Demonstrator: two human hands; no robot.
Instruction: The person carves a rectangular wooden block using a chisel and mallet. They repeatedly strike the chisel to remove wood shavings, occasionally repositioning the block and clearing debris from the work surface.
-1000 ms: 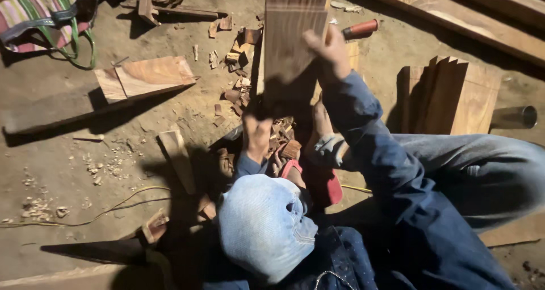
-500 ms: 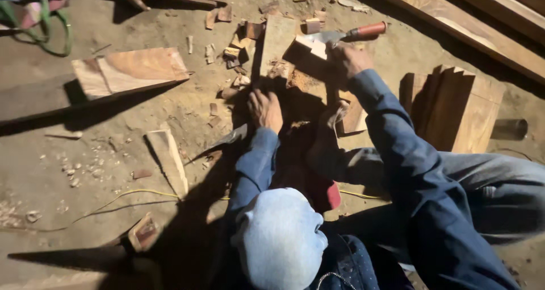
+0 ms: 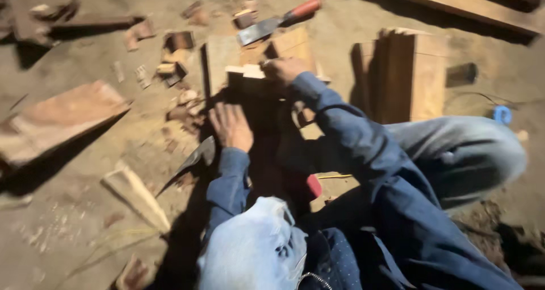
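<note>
the left hand [image 3: 230, 126] lies palm down on the dirt floor [image 3: 74, 210], fingers spread loosely and holding nothing, just beside a dark upright wooden block [image 3: 250, 105] whose face sits in deep shadow, so its shape is hard to read. the right hand [image 3: 282, 70] rests on the block's top edge with the fingers curled over a pale small piece of wood [image 3: 250, 71]; motion blur hides whether they truly pinch it or only press on it. a hatchet head [image 3: 196, 158] lies on the floor close to the left wrist, its handle lost in the shadow of the blue sleeve [image 3: 227, 182].

behind the block a chisel [image 3: 278, 20] with a red handle rests on a flat wooden board [image 3: 292, 43]. scattered wood offcuts [image 3: 173, 63] lie to the left, blurred into soft lumps. a large slanted plank piece [image 3: 57, 117] sits well apart at the left, and a narrow wedge [image 3: 136, 196] lies near the hatchet. at the right stands a stack of upright boards [image 3: 414, 77], and a long beam [image 3: 454, 6] is cut off by the top edge. a red object [image 3: 314, 185] peeks out below the right arm, mostly hidden. a pale cloth [image 3: 255, 250] covers the bottom of the view.
</note>
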